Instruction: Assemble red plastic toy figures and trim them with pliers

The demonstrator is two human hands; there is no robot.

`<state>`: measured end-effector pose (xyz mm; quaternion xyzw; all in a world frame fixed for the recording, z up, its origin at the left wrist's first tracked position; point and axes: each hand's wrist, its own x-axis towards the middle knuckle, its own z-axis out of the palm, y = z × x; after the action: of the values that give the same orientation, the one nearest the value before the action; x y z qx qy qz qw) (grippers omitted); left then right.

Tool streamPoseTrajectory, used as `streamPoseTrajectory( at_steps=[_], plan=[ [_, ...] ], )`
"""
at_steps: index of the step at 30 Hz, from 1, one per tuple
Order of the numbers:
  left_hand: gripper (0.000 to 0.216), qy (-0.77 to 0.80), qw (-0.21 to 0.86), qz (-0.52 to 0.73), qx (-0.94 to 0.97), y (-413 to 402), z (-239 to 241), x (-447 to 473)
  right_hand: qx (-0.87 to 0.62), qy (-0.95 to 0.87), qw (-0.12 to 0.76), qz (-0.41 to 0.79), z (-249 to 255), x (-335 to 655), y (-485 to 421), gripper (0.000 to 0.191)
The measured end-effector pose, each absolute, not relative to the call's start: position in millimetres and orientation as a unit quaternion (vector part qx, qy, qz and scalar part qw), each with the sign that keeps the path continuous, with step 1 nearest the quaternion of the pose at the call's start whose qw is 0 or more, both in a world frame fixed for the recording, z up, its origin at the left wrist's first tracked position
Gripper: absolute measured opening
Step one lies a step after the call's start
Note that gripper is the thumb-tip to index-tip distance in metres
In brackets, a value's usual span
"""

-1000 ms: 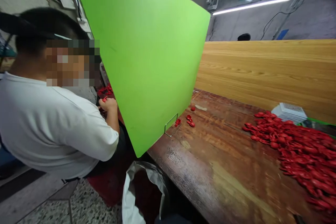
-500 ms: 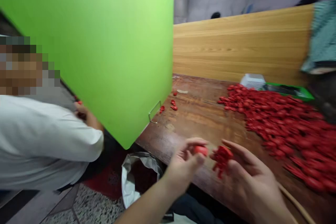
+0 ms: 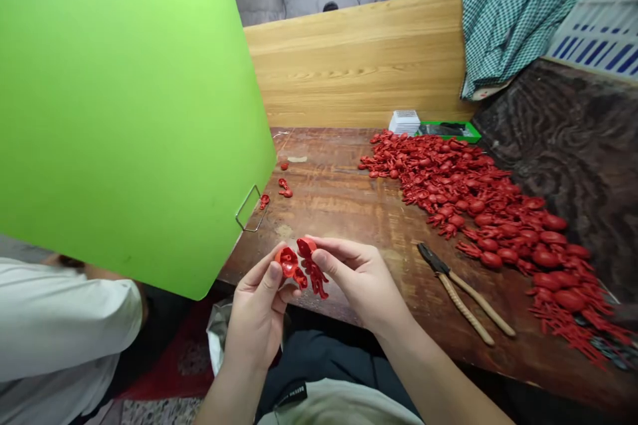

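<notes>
My left hand point(image 3: 259, 309) pinches a small red round plastic piece point(image 3: 288, 260) between thumb and fingers. My right hand point(image 3: 359, 275) pinches a red plastic part with thin legs point(image 3: 312, 271) right beside it; the two pieces touch or nearly touch at the near edge of the wooden table point(image 3: 349, 206). A long heap of similar red parts point(image 3: 478, 206) runs along the table's right side.
Pliers with pale handles point(image 3: 461, 292) lie right of my hands. A green divider board point(image 3: 119, 106) stands at left, with a person in a white shirt point(image 3: 54, 339) behind it. A white bag point(image 3: 216, 339) hangs below the edge. A white box point(image 3: 405, 121) and green tray point(image 3: 451, 129) sit at the back.
The view has swung right and down, away from the person at left. Both hands have come into view and brought the two red pieces together at the table's edge.
</notes>
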<state>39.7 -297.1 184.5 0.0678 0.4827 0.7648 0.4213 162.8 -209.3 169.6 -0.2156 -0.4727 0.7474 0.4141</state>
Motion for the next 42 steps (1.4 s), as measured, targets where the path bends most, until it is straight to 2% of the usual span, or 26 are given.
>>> streamPoseTrajectory(
  at_steps=[11, 15, 19, 24, 28, 32, 35, 40, 42],
  plan=[
    [0.061, 0.523, 0.400, 0.743, 0.123, -299, 172, 36, -0.213, -0.450, 0.366, 0.786, 168, 163, -207, 0.030],
    [0.060, 0.523, 0.394, 0.745, 0.123, -299, 170, 37, -0.215, -0.445, 0.356, 0.793, 168, 163, -206, 0.036],
    [0.059, 0.528, 0.401, 0.737, 0.132, -298, 168, 39, -0.238, -0.463, 0.359, 0.775, 167, 163, -205, 0.040],
    [0.056, 0.535, 0.390, 0.737, 0.136, -302, 164, 40, -0.258, -0.496, 0.383, 0.735, 159, 161, -220, 0.034],
    [0.052, 0.565, 0.397, 0.687, 0.225, -308, 163, 37, -0.281, -0.506, 0.419, 0.699, 149, 165, -237, 0.027],
    [0.048, 0.594, 0.401, 0.640, 0.277, -313, 170, 34, -0.283, -0.591, 0.463, 0.598, 144, 177, -243, 0.017],
    [0.050, 0.582, 0.455, 0.618, 0.270, -318, 177, 32, -0.232, -0.702, 0.467, 0.485, 147, 192, -241, 0.012],
    [0.052, 0.536, 0.567, 0.573, 0.249, -325, 181, 31, -0.100, -0.815, 0.409, 0.398, 157, 215, -226, 0.032],
    [0.059, 0.511, 0.597, 0.571, 0.239, -326, 180, 32, -0.068, -0.848, 0.386, 0.357, 161, 219, -219, 0.039]
  ],
)
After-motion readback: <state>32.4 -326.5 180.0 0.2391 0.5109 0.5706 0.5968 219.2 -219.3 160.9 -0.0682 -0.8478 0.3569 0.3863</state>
